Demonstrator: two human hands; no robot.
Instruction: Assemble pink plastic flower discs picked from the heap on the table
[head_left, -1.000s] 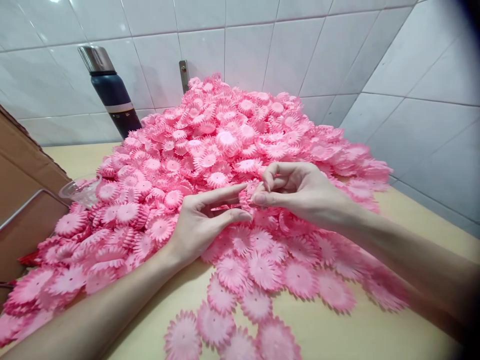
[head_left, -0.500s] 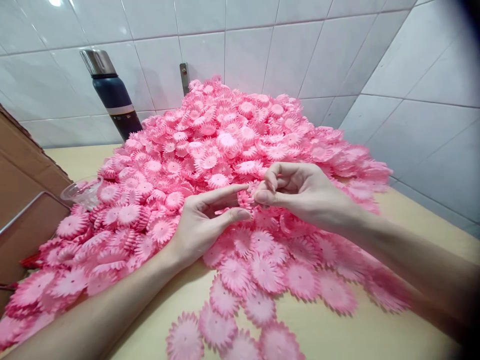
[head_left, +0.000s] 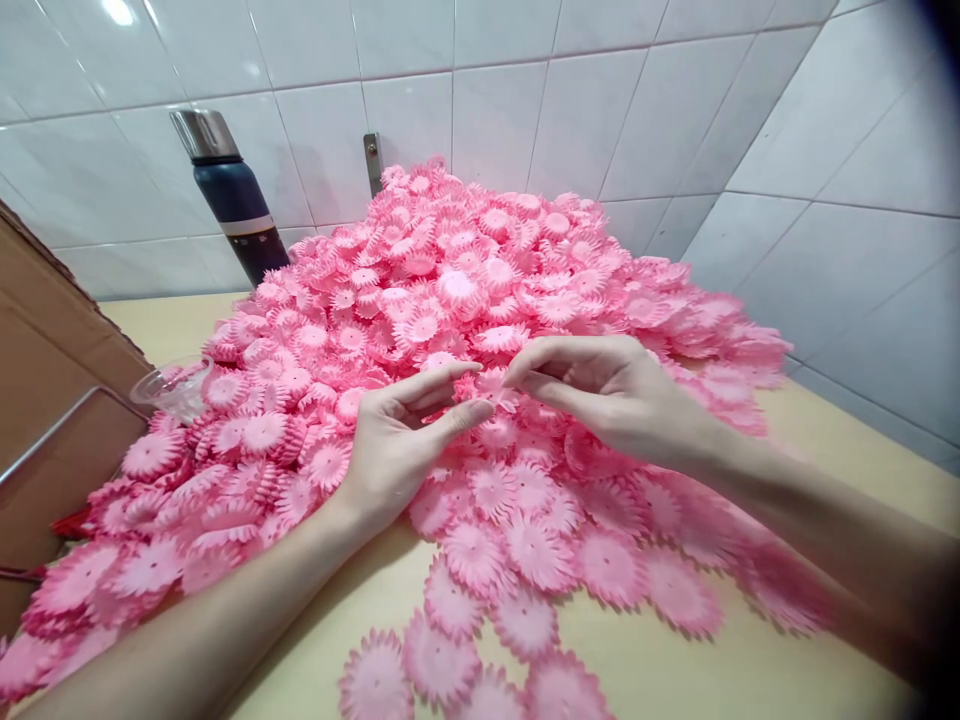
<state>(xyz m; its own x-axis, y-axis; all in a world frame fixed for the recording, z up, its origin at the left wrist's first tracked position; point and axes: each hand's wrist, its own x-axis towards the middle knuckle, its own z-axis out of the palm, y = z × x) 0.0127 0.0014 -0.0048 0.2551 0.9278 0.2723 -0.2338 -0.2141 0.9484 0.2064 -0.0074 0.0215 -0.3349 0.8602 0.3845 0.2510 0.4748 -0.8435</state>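
Between my two hands is a small pink petal disc (head_left: pixel 493 384) with a frilled edge, blurred and partly covered by fingers. My left hand (head_left: pixel 394 440) has it between the thumb and the fingertips. From the other side, my right hand (head_left: pixel 607 390) pinches at the disc's edge with thumb and index finger, the other fingers curled in. Behind both hands rises a large heap of the same pink petal discs (head_left: pixel 457 285), many with a small dark hole in the centre. Single petal discs (head_left: pixel 439 655) lie flat on the table below my hands.
A dark blue bottle (head_left: pixel 236 205) with a steel cap stands at the back left against the tiled wall (head_left: pixel 517 110). A clear plastic cup (head_left: pixel 176 385) and a cardboard box (head_left: pixel 60 320) are at the left. Bare yellowish table (head_left: pixel 300 660) shows in front.
My right fingers have closed into a flatter pinch, slightly farther left. My left fingertips have shifted a little left. The whole view has moved slightly; the heap looks unchanged.
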